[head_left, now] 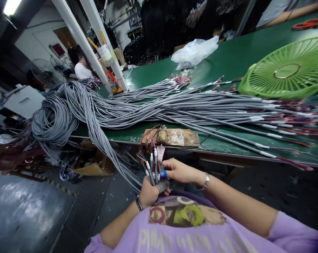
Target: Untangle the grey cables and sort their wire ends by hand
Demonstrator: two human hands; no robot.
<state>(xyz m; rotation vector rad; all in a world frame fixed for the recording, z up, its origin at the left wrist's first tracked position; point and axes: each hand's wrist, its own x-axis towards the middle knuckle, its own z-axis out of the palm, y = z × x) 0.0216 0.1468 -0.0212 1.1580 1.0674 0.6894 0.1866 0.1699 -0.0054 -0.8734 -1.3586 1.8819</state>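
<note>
My left hand (149, 194) is closed round a bundle of grey cables (153, 172) in front of my body. The cable ends point up, with white sleeves and thin coloured wires (142, 156) fanning out. Just right of them, my right hand (178, 170) has thumb and forefinger pinched at the wire ends; a blue wrap (163, 174) covers one finger. What lies between these fingertips is too small to make out. Greyish tape (163, 185) is wrapped on my left thumb. Past my hands, a worn wooden block (174, 137) with red and black leads sits at the table edge.
Long grey cables (137, 110) lie across the green table (235, 42), coiled at the left end. A green fan (285, 70) stands at the right, a plastic bag (194, 52) farther back. White posts (92, 42) rise at the left. Another person's arm (287, 15) rests at the far right.
</note>
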